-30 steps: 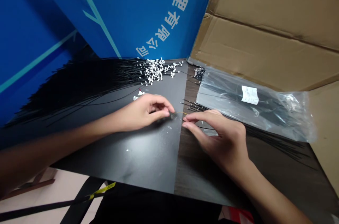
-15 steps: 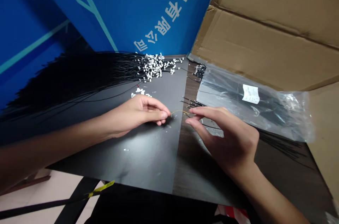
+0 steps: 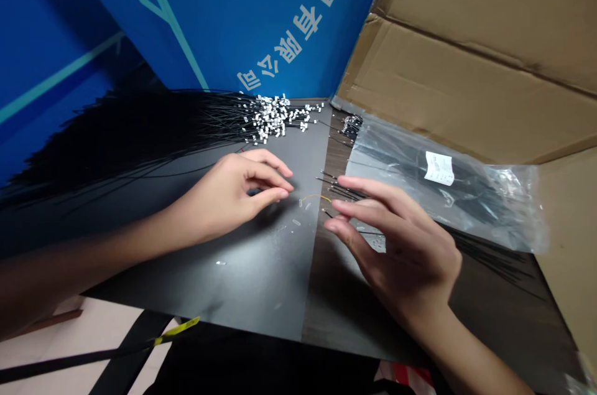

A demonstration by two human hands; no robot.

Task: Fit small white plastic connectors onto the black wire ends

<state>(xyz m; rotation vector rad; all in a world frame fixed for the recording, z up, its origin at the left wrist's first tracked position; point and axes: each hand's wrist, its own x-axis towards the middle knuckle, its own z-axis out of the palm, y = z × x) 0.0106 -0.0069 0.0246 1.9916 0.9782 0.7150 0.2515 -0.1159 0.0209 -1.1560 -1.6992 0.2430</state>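
My left hand point(image 3: 247, 193) hovers over the grey mat, holding nothing, thumb and fingers spread. My right hand point(image 3: 401, 233) is open too, its fingertips apart above the seam between mat and dark wood. Between the hands lies a short thin yellow wire point(image 3: 317, 196), slightly arched. Its right end meets the fingertips of my right hand in the view; whether they touch cannot be made out. At its left end is a tiny clear piece point(image 3: 301, 202). Beyond my right fingers, several black wires with metal tips point(image 3: 329, 180) point left, partly hidden by that hand.
A large bundle of black wires point(image 3: 153, 127) with white connectors point(image 3: 273, 115) lies at the back left. A clear plastic bag point(image 3: 396, 152) of black wires sits at the right, before a cardboard wall point(image 3: 466, 78). Small clear bits point(image 3: 296, 222) dot the grey mat point(image 3: 252, 295).
My left hand has let go of the yellow wire's end and drawn back up and left, its fingers opening. It now covers the loose white connectors. My right fingers have spread slightly.
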